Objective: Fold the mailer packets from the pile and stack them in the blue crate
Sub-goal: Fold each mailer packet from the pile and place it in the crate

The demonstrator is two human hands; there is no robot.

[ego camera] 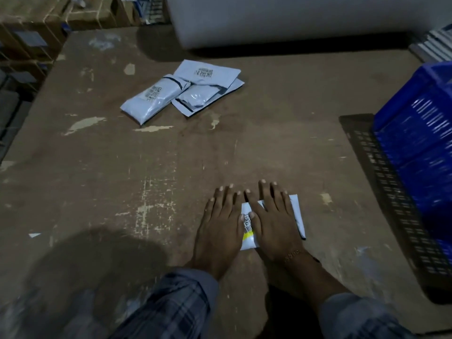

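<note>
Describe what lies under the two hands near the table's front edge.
One mailer packet lies flat under the left hand and right hand. Its barcode label and right edge show; its middle is covered.

my left hand (pixel 221 223) and right hand (pixel 274 220) lie flat side by side, palms down, fingers straight and spread forward, thumbs nearly touching, both forearms reaching ahead.
</note>
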